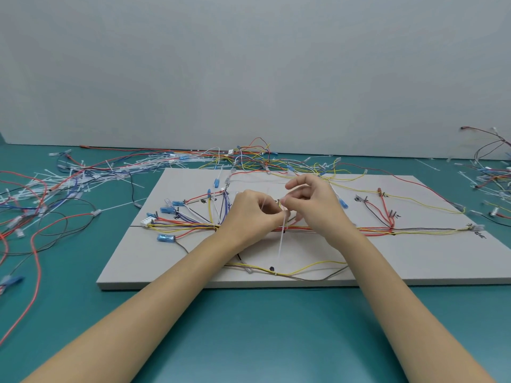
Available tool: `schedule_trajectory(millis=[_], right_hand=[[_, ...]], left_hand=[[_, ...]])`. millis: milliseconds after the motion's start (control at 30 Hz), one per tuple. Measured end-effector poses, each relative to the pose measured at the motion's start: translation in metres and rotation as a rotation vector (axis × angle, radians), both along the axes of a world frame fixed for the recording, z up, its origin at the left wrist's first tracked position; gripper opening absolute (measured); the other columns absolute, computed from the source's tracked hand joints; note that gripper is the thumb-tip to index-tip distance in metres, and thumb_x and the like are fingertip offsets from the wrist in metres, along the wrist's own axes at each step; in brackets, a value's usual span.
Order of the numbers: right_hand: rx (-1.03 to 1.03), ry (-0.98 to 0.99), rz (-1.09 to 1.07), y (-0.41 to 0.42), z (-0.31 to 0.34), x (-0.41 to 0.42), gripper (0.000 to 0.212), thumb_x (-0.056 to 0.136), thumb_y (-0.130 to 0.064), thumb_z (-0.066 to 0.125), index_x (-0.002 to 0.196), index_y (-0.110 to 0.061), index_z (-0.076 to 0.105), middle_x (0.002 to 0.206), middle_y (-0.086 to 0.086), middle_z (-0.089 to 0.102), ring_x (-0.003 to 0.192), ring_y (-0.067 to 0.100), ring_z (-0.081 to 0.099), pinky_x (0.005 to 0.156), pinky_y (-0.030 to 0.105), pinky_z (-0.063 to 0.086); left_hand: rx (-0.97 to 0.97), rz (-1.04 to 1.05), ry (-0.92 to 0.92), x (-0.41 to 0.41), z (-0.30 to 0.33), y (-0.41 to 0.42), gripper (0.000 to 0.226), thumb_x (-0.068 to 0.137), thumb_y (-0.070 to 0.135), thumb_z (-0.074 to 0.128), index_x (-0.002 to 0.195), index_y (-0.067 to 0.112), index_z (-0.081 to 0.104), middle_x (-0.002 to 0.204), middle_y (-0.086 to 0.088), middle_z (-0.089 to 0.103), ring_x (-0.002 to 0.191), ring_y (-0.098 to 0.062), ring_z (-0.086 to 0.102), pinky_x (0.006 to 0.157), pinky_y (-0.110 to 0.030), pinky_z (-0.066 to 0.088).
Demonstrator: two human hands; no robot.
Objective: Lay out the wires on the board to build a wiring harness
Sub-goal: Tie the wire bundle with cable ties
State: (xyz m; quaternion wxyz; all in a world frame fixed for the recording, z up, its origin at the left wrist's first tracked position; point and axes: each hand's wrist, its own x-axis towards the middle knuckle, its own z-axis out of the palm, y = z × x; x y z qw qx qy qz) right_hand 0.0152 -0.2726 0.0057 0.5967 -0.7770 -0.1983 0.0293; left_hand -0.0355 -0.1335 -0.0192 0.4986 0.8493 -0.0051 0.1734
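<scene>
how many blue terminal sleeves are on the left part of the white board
5 that I can make out: one near the far edge, one and one stacked mid-left, one by the white connector, one nearest. The hands may hide more.

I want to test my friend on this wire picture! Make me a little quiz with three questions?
1. True or false: both hands work over the white board.
2. What thin white strip hangs down between the left hand and the right hand?
A. a cable tie
B. a spoon
C. a ruler
3. Fill in: the loose pile of white ties lies on the ____ side of the board.

Key: 1 true; 2 A; 3 left.
</scene>
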Motion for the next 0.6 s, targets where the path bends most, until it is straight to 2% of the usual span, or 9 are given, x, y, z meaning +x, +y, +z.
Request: schedule_trajectory(millis=[100,200,367,433,500,600], right_hand=[[0.002,0.031,0.024,-0.001,0.001,0.0,0.022,0.083,0.001,0.066,0.094,-0.015,0.058,0.071,0.006,0.067,0.055,0.007,0.058,0.047,0.019,0.047],[-0.025,0.04,0.068,-0.002,0.003,-0.001,0.019,0.083,0.001,0.066,0.096,-0.012,0.059,0.07,0.006,0.067,0.056,0.008,0.058,0.046,0.019,0.046],[-0.214,0.104,0.176,-0.018,0.012,0.003,0.004,0.084,-0.012,0.072,0.086,-0.013,0.069,0.069,-0.003,0.067,0.062,0.006,0.058,0.049,0.017,0.045],[-0.293,0.149,0.21,-0.025,0.013,0.003,0.006,0.08,-0.017,0.077,0.083,-0.014,0.073,0.073,-0.002,0.071,0.064,0.006,0.059,0.052,0.017,0.043],[-0.338,0.17,0.206,-0.028,0.014,0.002,0.008,0.077,-0.018,0.08,0.083,-0.015,0.075,0.074,0.001,0.071,0.058,0.006,0.055,0.051,0.017,0.041],[-0.401,0.151,0.189,-0.027,0.013,0.002,0.009,0.077,-0.022,0.081,0.08,-0.015,0.077,0.063,-0.005,0.065,0.046,0.003,0.046,0.045,0.013,0.036]], left_hand=[[0.0,-0.017,0.022,0.002,0.0,0.001,0.013,0.077,0.019,0.077,0.065,0.013,0.075,0.061,-0.005,0.069,0.053,-0.008,0.051,0.054,-0.021,0.039],[-0.005,-0.033,0.02,0.003,0.0,0.002,0.015,0.078,0.019,0.077,0.064,0.015,0.074,0.064,-0.013,0.068,0.054,-0.011,0.046,0.054,-0.025,0.036],[-0.003,-0.039,0.015,0.004,-0.001,0.002,0.01,0.079,0.02,0.077,0.069,0.017,0.077,0.066,-0.007,0.071,0.059,-0.011,0.052,0.058,-0.027,0.04],[-0.01,-0.046,0.021,0.004,-0.001,0.003,0.008,0.078,0.022,0.078,0.071,0.017,0.078,0.068,-0.004,0.072,0.062,-0.011,0.057,0.06,-0.031,0.045],[-0.013,-0.051,0.032,0.004,0.0,0.004,0.006,0.077,0.021,0.079,0.072,0.018,0.078,0.068,-0.003,0.073,0.063,-0.01,0.059,0.062,-0.033,0.047],[-0.004,-0.063,0.041,0.004,0.001,0.005,0.004,0.078,0.017,0.078,0.074,0.016,0.078,0.07,-0.004,0.073,0.065,-0.01,0.06,0.065,-0.038,0.05]])
